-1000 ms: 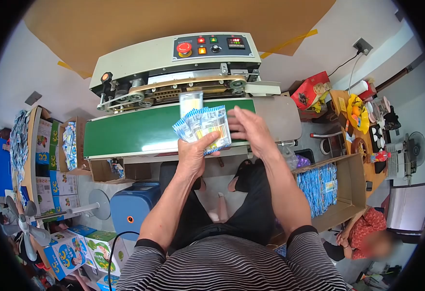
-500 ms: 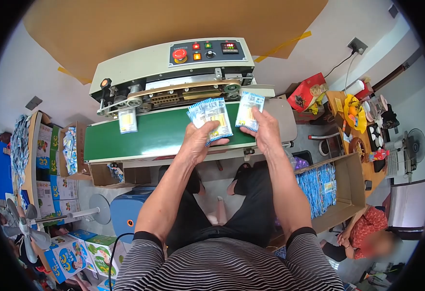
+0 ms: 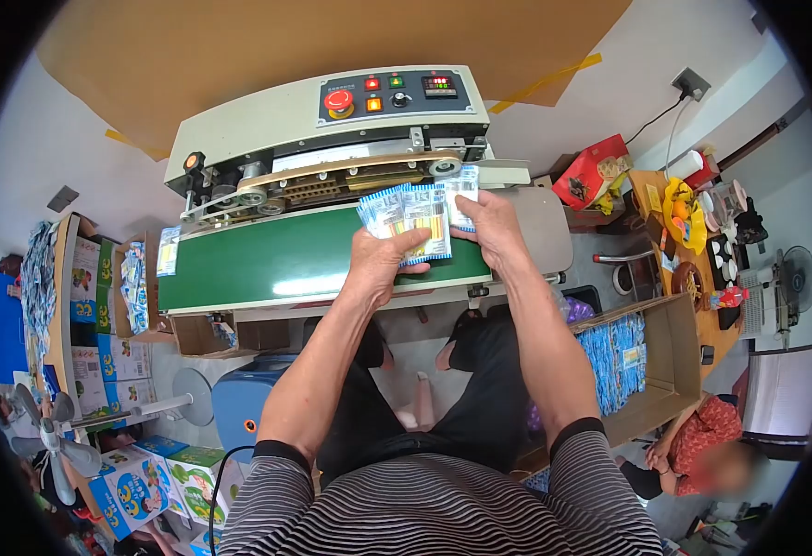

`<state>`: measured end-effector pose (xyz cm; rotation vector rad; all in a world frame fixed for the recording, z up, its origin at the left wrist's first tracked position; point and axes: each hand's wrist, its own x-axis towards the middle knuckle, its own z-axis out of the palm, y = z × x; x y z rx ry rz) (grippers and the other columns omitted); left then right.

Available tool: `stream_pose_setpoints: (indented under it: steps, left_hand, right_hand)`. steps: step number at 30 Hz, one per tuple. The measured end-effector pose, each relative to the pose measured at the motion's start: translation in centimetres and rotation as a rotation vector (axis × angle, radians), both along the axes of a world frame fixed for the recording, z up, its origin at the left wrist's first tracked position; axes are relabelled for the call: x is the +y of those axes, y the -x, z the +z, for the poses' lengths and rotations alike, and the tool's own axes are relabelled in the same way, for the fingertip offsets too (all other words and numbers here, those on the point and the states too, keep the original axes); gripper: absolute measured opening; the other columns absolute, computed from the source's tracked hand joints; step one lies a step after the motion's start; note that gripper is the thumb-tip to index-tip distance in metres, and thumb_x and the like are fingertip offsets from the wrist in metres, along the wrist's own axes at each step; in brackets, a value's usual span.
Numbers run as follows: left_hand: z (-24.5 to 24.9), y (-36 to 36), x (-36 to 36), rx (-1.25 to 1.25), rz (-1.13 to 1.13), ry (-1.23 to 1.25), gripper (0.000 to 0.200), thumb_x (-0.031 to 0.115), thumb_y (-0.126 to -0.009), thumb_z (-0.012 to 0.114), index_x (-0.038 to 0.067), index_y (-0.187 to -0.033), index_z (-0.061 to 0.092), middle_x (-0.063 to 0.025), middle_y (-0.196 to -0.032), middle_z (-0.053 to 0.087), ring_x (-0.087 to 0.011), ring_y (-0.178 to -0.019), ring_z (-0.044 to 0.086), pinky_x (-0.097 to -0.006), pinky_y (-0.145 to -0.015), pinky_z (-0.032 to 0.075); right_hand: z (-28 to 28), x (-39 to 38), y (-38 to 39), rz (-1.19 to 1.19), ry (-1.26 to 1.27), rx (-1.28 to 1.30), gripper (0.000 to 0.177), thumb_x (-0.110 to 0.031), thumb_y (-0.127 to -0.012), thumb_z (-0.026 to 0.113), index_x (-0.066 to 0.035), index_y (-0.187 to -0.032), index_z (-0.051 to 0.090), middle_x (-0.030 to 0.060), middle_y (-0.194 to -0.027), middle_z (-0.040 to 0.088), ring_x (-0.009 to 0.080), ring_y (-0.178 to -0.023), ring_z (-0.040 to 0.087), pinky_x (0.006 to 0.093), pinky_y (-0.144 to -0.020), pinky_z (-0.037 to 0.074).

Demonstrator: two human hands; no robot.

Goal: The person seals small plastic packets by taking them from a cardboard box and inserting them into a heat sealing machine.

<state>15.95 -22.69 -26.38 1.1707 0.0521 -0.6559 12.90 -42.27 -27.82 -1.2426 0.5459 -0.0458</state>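
My left hand (image 3: pixel 384 259) is closed on a fanned stack of packets (image 3: pixel 406 222), white and blue with yellow sticks printed or showing inside. Between the fingers of my right hand (image 3: pixel 494 228) is a single packet (image 3: pixel 462 185), its top edge by the right end of the sealing machine's belt (image 3: pixel 359 167). Both hands are over the right part of the green conveyor (image 3: pixel 304 255). At the conveyor's far left end another packet (image 3: pixel 169 251) hangs over the edge. The band sealing machine (image 3: pixel 258 130) has a red stop button (image 3: pixel 339 102) and lit switches.
An open carton (image 3: pixel 665 371) full of blue packets (image 3: pixel 612 357) stands at my right. Farther right is a wooden table (image 3: pixel 651 195) with assorted items, and a seated person (image 3: pixel 702 445). On the left are printed boxes (image 3: pixel 128 491), a fan (image 3: pixel 58 445) and a blue bin (image 3: pixel 244 403).
My right hand has moved left with its packet, up to the sealing belt and beside the stack. The packet on the conveyor has travelled left to the far end.
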Motion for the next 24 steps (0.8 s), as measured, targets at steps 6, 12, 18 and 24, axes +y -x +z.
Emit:
stream_pose_setpoints:
  steps: [6, 12, 18, 24]
  left_hand:
    - [0.2, -0.1, -0.4, -0.036, -0.010, -0.042, 0.038, 0.007, -0.084, 0.082, -0.001, -0.118, 0.068, -0.0119, -0.108, 0.074, -0.0210, -0.088, 0.074, -0.0303, -0.060, 0.065]
    - [-0.2, 0.4, -1.9, -0.058, -0.069, -0.037, 0.040, 0.009, -0.086, 0.081, -0.001, -0.121, 0.066, -0.0122, -0.109, 0.073, -0.0218, -0.089, 0.074, -0.0312, -0.062, 0.065]
    - [-0.6, 0.0, -1.5, 0.081, -0.016, 0.110, 0.040, 0.009, -0.086, 0.079, -0.003, -0.121, 0.065, -0.0134, -0.113, 0.072, -0.0229, -0.091, 0.074, -0.0331, -0.061, 0.066]
    - [-1.0, -0.5, -1.3, 0.034, -0.043, 0.116, 0.039, 0.010, -0.088, 0.078, -0.003, -0.123, 0.064, -0.0136, -0.115, 0.072, -0.0226, -0.092, 0.074, -0.0341, -0.061, 0.067]
  right_hand:
    - [0.8, 0.4, 0.8, 0.040, -0.124, 0.023, 0.032, -0.023, -0.104, 0.062, 0.000, -0.125, 0.065, 0.0105, -0.121, 0.070, 0.0212, -0.105, 0.070, 0.0404, -0.097, 0.058]
    - [0.3, 1.0, 3.8, 0.177, -0.241, -0.130, 0.034, -0.025, -0.102, 0.066, 0.002, -0.124, 0.067, 0.0117, -0.111, 0.073, 0.0197, -0.100, 0.072, 0.0396, -0.084, 0.061]
    - [1.2, -1.0, 3.4, -0.078, 0.004, -0.031, 0.033, -0.025, -0.102, 0.065, 0.000, -0.123, 0.067, 0.0107, -0.112, 0.073, 0.0186, -0.101, 0.072, 0.0374, -0.083, 0.061]
    - [0.5, -1.6, 1.3, -0.056, 0.095, 0.030, 0.032, -0.026, -0.102, 0.066, 0.000, -0.121, 0.068, 0.0110, -0.112, 0.073, 0.0194, -0.100, 0.072, 0.0377, -0.084, 0.061]
